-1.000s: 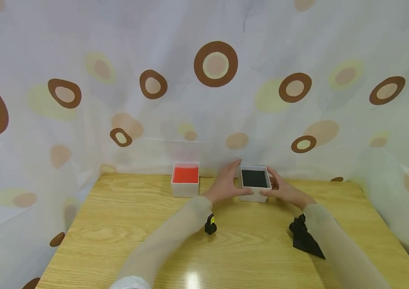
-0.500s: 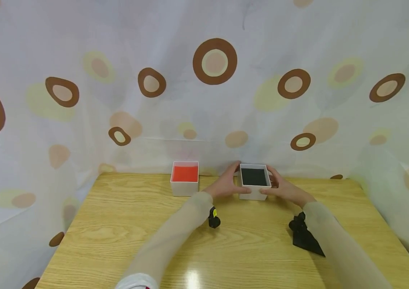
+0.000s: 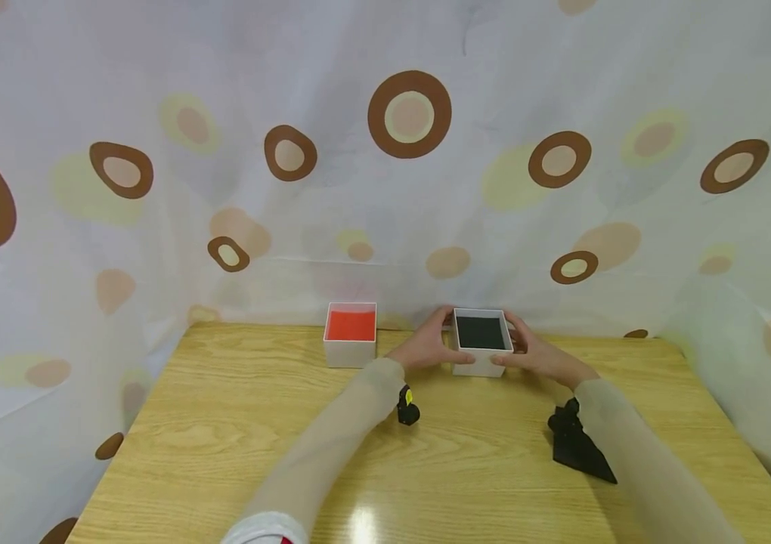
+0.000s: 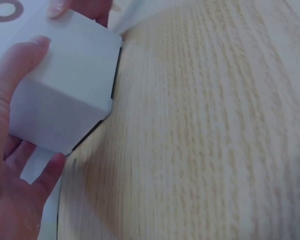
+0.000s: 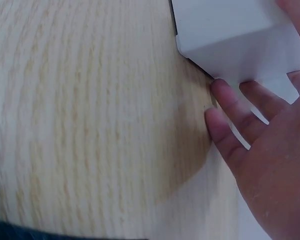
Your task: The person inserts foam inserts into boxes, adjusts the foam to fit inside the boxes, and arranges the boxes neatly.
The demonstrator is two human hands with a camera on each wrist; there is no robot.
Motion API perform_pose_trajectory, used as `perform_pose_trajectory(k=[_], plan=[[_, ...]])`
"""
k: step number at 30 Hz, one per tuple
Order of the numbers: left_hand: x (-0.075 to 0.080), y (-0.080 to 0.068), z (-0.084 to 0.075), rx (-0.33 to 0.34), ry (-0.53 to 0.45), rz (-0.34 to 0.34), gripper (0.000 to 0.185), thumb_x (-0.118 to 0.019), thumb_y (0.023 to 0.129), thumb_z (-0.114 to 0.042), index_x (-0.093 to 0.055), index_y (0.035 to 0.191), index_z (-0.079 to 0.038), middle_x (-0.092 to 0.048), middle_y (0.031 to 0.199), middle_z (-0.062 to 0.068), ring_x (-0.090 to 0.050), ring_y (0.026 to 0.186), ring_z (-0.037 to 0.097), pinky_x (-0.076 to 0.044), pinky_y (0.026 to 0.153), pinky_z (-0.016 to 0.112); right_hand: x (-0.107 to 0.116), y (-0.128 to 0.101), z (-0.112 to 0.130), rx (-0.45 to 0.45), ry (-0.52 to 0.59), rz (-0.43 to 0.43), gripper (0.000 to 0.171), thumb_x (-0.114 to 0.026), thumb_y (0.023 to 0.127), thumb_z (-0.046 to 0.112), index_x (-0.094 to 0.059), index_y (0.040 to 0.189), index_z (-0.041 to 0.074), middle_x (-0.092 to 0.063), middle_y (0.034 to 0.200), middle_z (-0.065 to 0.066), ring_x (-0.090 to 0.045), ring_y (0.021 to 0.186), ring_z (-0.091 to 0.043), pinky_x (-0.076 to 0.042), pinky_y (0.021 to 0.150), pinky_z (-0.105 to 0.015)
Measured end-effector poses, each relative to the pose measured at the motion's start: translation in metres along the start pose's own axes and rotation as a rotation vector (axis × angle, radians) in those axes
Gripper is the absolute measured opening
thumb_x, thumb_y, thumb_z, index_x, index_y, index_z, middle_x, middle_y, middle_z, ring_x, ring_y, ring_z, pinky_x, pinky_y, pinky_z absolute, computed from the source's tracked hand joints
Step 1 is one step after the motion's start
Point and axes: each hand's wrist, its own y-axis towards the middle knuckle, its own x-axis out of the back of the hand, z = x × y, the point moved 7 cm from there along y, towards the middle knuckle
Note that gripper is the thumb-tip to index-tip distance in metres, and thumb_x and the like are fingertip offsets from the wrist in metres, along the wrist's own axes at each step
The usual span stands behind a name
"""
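A square white box (image 3: pixel 483 363) with a black inside stands near the far edge of the wooden table. My left hand (image 3: pixel 428 346) grips its left side, with the thumb on the front face and the other fingers round the side and back. On the opposite side my right hand (image 3: pixel 537 357) holds the box the same way, its thumb on the front near the left one. The left wrist view shows both thumbs against the white wall (image 4: pixel 75 60). In the right wrist view several right fingertips (image 5: pixel 221 90) lie along the box's lower side.
A second white box (image 3: pixel 349 354) with a red inside stands to the left, also near the far edge of the table (image 3: pixel 222 423). Right behind the boxes hangs a white curtain (image 3: pixel 331 211) with brown ringed spots. Dark wrist-worn devices (image 3: pixel 579 446) hang below the sleeves.
The left wrist has shifted slightly to the right and away from me. Both hands keep their hold, and the boxes stay in place; the head view tilts a little.
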Motion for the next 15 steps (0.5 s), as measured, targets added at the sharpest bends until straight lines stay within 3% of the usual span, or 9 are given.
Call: perform_pose_trajectory(k=[4,10,15], plan=[[0.002,-0.001,-0.001,0.009,0.02,0.01,0.1,-0.093,0.08,-0.034,-0.033,0.157,-0.013,-0.044,0.154,0.003,-0.047,0.139,0.018,-0.038,0.118,0.033,0.001,-0.002,0.005,-0.019,-0.034,0.024,0.107,-0.071,0.101,0.03,0.012,0.167,0.023,-0.013,0.167,-0.034,-0.026,0.149,-0.057,-0.029,0.115,-0.07],[0.004,0.0,-0.002,0.011,0.037,0.023,0.097,-0.093,0.08,-0.035,-0.035,0.155,-0.011,-0.047,0.15,0.004,-0.049,0.135,0.018,-0.04,0.115,0.031,0.007,-0.02,0.015,0.011,-0.053,0.053,0.089,-0.063,0.106,0.028,0.0,0.169,0.024,-0.016,0.167,-0.033,-0.032,0.145,-0.057,-0.049,0.102,-0.058],[0.002,0.001,0.002,0.034,0.031,0.031,0.099,-0.093,0.079,-0.037,-0.034,0.155,-0.012,-0.046,0.151,0.003,-0.047,0.136,0.018,-0.039,0.116,0.031,0.017,-0.044,0.018,0.064,-0.193,-0.015,0.07,-0.06,0.107,0.027,-0.025,0.163,0.004,-0.037,0.158,-0.033,-0.05,0.134,-0.052,-0.054,0.097,-0.055]])
